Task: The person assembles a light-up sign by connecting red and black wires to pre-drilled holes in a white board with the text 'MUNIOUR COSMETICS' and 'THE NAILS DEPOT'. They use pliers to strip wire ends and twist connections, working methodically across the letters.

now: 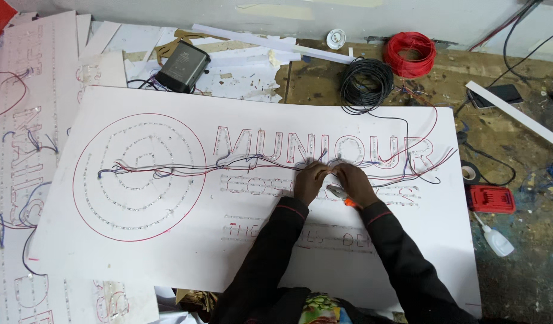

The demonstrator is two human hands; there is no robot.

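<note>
**On the white sign board, both hands are joined over the wiring**

Head view: on the large white sign board, the left hand and the right hand are brought together, fingertips nearly touching. Between the fingertips a bundle of thin red and dark wires is pinched; the wires run away to the left of the grip, across the ringed circle outline, and off to the right toward the board's edge. Whether each hand is fully closed on a wire cannot be told, as the fingers are small and curled. Under the right palm an orange-handled tool is seen, partly hidden. Beyond the grip, past the board's far edge, a coil of black wire and a coil of red wire are laid side by side. To the right of the grip, off the board, a red flat case and a small white bottle are placed. Far to the upper left, a dark power unit is set among paper scraps.
</note>
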